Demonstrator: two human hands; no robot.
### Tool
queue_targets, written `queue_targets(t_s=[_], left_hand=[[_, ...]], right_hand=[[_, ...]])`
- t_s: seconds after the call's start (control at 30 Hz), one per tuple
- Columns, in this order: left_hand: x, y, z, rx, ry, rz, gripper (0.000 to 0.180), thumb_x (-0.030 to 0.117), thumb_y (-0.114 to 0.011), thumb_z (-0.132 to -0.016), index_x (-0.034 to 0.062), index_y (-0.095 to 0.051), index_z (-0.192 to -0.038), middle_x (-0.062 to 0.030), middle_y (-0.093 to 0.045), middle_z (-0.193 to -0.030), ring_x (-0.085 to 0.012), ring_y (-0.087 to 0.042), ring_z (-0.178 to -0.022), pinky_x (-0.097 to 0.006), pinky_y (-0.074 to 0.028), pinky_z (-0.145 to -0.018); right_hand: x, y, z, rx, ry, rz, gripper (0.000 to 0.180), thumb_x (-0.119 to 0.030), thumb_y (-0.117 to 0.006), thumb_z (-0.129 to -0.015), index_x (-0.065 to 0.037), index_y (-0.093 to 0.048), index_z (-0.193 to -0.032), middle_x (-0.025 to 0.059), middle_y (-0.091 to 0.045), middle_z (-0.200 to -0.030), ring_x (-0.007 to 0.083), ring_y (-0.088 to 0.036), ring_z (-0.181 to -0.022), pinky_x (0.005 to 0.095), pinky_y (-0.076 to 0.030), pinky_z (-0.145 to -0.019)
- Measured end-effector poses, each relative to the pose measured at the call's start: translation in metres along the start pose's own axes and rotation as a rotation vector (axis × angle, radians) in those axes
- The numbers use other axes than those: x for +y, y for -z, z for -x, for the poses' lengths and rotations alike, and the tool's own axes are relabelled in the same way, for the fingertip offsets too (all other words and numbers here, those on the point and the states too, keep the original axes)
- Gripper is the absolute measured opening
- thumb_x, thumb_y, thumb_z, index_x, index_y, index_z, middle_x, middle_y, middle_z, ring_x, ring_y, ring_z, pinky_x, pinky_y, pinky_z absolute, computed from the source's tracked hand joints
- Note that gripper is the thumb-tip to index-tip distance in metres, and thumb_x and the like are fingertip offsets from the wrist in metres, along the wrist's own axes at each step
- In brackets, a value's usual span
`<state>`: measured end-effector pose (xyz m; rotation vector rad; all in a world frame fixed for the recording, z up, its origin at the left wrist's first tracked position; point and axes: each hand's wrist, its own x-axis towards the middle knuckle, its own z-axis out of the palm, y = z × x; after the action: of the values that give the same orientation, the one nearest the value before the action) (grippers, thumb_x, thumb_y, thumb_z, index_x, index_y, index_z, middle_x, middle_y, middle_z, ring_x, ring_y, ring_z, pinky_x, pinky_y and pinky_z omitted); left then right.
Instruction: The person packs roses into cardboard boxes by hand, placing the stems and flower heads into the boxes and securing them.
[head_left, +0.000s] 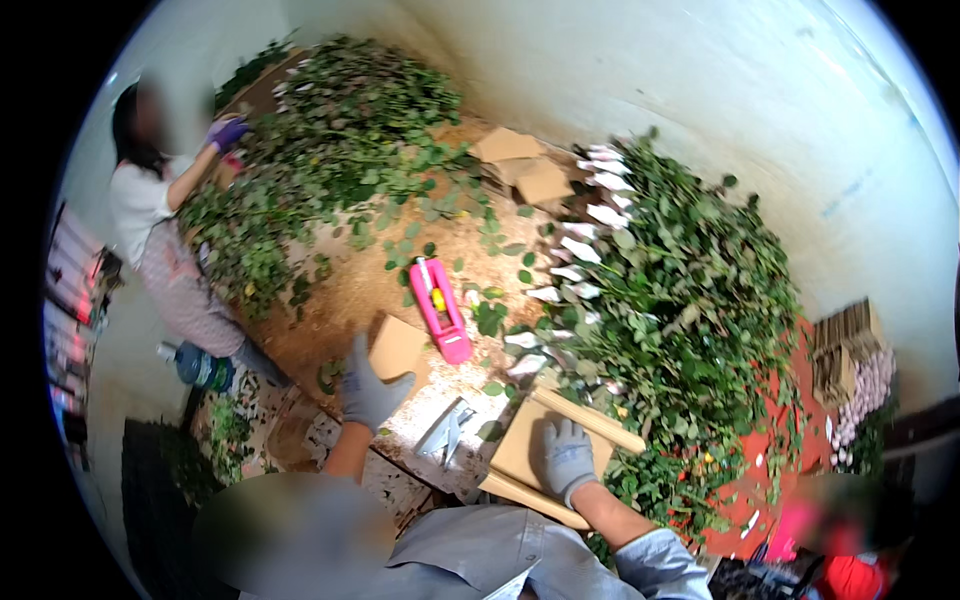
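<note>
My left hand (374, 388), in a grey glove, is open with thumb and fingers spread. Just beside it lies a small cardboard piece (398, 347); whether they touch I cannot tell. My right hand (568, 458), gloved the same way, rests flat on a brown cardboard sheet (520, 440) between two raised tan side strips (585, 416). Between my hands lies a grey metal hand tool (447, 430), its exact kind unclear. Farther off is a pink tape dispenser (440, 310) with a yellow core.
Leafy stems with white-wrapped heads (605, 215) are piled at the right, beside a red surface (745, 500). Another leafy heap (350, 120) covers the far left, where a person in purple gloves (228, 133) stands. Cardboard pieces (525, 165) lie near the wall.
</note>
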<state>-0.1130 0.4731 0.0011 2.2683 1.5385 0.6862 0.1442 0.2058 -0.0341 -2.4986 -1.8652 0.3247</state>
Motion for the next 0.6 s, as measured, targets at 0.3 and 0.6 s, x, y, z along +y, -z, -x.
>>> queue_targets(t_s=[0.3, 0.6], left_hand=[[0.107, -0.011, 0.047, -0.880, 0.066, 1.021, 0.030, 0.015, -0.067, -0.097, -0.0023, -0.067, -0.121, -0.0051, -0.069, -0.107, -0.0122, -0.064, -0.094, -0.029, -0.053, -0.085], [0.084, -0.111, 0.091, -1.323, 0.067, 0.712, 0.029, 0.016, -0.069, -0.097, -0.0043, -0.070, -0.118, -0.0084, -0.073, -0.109, -0.0124, -0.064, -0.095, -0.031, -0.052, -0.086]], right_hand=[[0.008, -0.001, 0.002, 0.101, 0.027, -0.049, 0.033, -0.020, -0.058, -0.088, -0.004, -0.062, -0.117, 0.0191, -0.059, -0.116, 0.0354, -0.058, -0.105, 0.0477, -0.047, -0.083], [0.036, 0.005, 0.025, -0.013, 0.123, -0.775, 0.054, -0.022, -0.070, -0.091, -0.005, -0.054, -0.141, 0.0140, -0.057, -0.135, 0.0312, -0.059, -0.115, 0.0437, -0.049, -0.099]])
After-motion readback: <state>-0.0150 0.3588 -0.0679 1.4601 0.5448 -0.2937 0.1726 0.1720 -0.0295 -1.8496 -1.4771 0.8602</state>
